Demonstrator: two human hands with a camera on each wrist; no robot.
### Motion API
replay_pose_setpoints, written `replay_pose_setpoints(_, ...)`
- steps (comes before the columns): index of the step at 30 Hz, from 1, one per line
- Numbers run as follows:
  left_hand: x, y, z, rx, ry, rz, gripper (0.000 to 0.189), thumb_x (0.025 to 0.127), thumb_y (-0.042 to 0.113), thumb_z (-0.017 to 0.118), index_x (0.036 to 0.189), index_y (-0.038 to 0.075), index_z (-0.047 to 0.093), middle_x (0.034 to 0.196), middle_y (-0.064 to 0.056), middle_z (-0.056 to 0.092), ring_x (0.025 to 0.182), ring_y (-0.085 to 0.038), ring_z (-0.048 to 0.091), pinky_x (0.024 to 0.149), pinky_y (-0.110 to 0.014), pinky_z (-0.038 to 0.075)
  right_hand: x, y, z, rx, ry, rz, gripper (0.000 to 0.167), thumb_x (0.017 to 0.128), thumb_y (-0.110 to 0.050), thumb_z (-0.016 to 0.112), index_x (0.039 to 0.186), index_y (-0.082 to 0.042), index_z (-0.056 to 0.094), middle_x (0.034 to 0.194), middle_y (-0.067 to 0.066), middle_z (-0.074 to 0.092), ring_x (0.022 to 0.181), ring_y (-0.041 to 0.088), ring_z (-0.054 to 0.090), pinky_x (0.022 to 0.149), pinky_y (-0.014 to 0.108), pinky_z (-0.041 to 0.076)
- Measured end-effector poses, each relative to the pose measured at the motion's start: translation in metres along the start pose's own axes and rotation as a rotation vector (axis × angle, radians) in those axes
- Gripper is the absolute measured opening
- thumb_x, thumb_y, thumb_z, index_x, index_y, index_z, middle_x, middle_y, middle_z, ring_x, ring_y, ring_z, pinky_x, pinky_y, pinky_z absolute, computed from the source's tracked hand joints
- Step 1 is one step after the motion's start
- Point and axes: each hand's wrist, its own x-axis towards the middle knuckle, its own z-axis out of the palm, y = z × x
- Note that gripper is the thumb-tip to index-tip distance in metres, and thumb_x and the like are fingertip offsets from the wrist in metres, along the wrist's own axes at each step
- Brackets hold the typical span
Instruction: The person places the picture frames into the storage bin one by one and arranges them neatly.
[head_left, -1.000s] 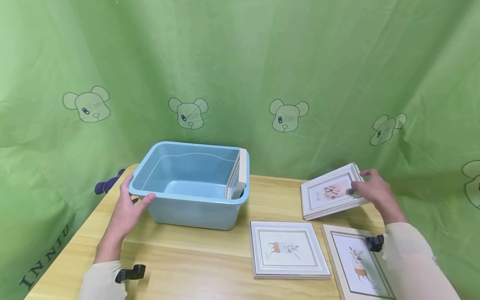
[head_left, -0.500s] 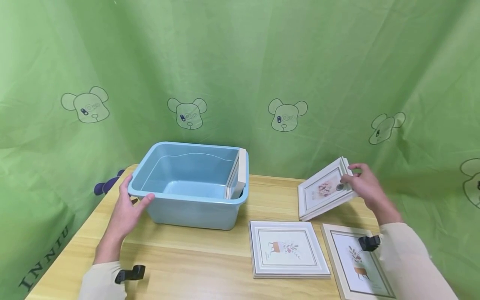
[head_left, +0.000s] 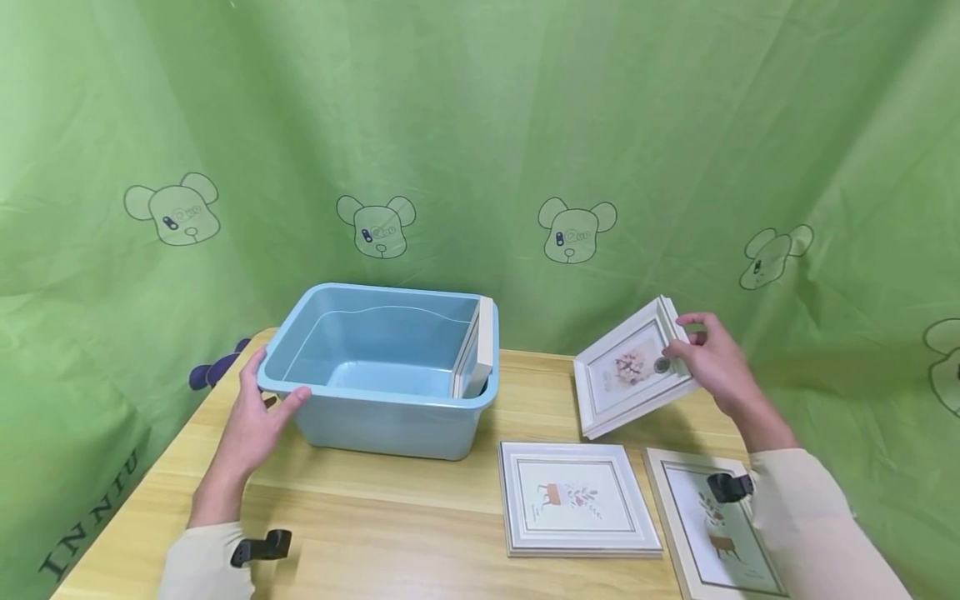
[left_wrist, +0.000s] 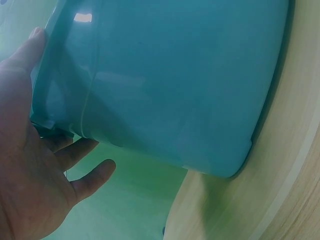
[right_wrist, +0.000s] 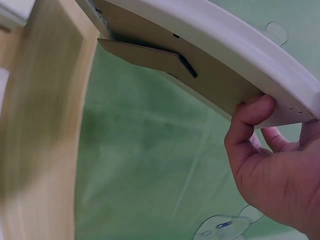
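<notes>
A light blue plastic tub [head_left: 390, 417] stands on the wooden table [head_left: 390, 508], with one white picture frame [head_left: 480, 346] upright against its right inner wall. My left hand [head_left: 258, 412] grips the tub's left front rim [left_wrist: 60, 75], thumb over the edge. My right hand [head_left: 708, 362] holds a small white picture frame [head_left: 626, 379] by its right edge, lifted and tilted above the table's far right. In the right wrist view the lifted frame's brown back [right_wrist: 200, 65] with its stand shows, and my fingers [right_wrist: 245, 125] curl under the frame's edge.
Two more white frames lie flat near the front right: a square one [head_left: 573, 498] and a larger one [head_left: 708, 533] partly under my right sleeve. A green bear-print cloth [head_left: 570, 167] hangs behind and beside the table. A dark purple object [head_left: 213, 371] sits at the table's far left edge.
My right hand has lifted the small frame higher, tilted it more upright and carried it left toward the tub. My left hand has stayed on the tub rim.
</notes>
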Motion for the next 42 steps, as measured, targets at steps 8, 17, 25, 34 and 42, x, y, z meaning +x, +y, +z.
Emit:
replay_pose_setpoints(8,0.001,0.000,-0.001,-0.011,-0.002,0.010,0.094,0.093,0.039,0.063,0.156,0.018,-0.003,0.157,-0.025,0.021,0.142,-0.047,0.025,0.110,-0.072,0.025,-0.014,-0.037,0.000,0.100,0.032,-0.059,0.053,0.092,-0.013,0.057,0.138,-0.007,0.031,0.107,0.011,0.051,0.081,0.012,0.061,0.071,0.029,0.060)
replay_pose_setpoints(17,0.004,-0.001,0.000,-0.015,0.002,0.027,0.094,0.092,0.038,0.064,0.156,0.016,-0.002,0.156,-0.025,0.022,0.142,-0.047,0.026,0.110,-0.072,0.024,-0.024,-0.065,-0.004,0.253,0.062,-0.106,0.041,0.093,-0.006,0.057,0.122,-0.028,0.039,0.105,0.002,0.051,0.083,0.008,0.060,0.070,0.025,0.060)
replay_pose_setpoints(25,0.005,-0.001,0.000,-0.010,-0.002,0.022,0.094,0.092,0.040,0.063,0.156,0.021,-0.003,0.158,-0.024,0.020,0.143,-0.047,0.024,0.110,-0.072,0.024,-0.027,-0.073,-0.004,0.476,0.073,-0.130,0.042,0.089,0.002,0.059,0.118,-0.024,0.041,0.101,0.003,0.054,0.078,0.009,0.063,0.064,0.023,0.060)
replay_pose_setpoints(34,0.004,-0.001,0.000,0.006,0.000,0.015,0.094,0.092,0.041,0.063,0.156,0.021,-0.003,0.158,-0.024,0.021,0.143,-0.047,0.024,0.110,-0.073,0.024,-0.035,-0.085,-0.004,0.566,0.128,-0.177,0.043,0.090,0.006,0.055,0.118,-0.023,0.042,0.103,0.000,0.055,0.081,0.009,0.064,0.065,0.025,0.061)
replay_pose_setpoints(42,0.002,-0.003,-0.001,0.000,-0.002,0.011,0.094,0.092,0.041,0.063,0.156,0.020,-0.003,0.158,-0.024,0.020,0.143,-0.047,0.024,0.110,-0.072,0.024,-0.040,-0.096,-0.003,0.656,0.157,-0.244,0.043,0.089,0.011,0.053,0.118,-0.019,0.042,0.101,0.002,0.057,0.083,0.011,0.066,0.065,0.027,0.062)
